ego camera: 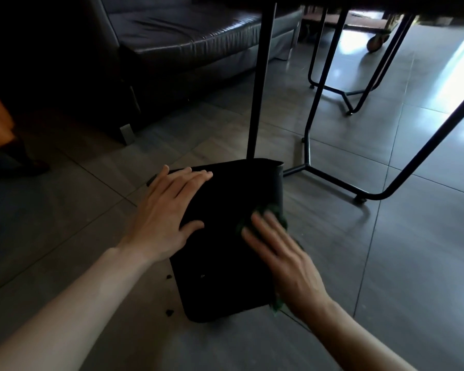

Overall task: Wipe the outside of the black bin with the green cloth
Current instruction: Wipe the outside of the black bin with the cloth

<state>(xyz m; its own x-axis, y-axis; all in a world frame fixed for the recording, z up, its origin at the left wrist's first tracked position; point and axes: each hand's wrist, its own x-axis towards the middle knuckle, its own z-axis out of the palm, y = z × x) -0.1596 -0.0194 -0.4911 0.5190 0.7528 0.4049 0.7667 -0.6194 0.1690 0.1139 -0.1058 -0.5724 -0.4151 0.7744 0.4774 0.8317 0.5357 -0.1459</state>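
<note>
The black bin (225, 263) lies on its side on the grey tiled floor, its open end pointing away from me. My left hand (166, 215) rests flat on the bin's upper left side, fingers spread. My right hand (281, 261) presses the green cloth (273, 215) against the bin's right side. The cloth is mostly hidden under that hand; bits show past the fingertips and below the wrist. My right hand is slightly blurred.
A black table leg (260, 81) stands right behind the bin, with a bent metal frame (332, 180) to its right. A dark sofa (172, 49) sits at the back left. Small dark crumbs (169, 311) lie on the floor left of the bin.
</note>
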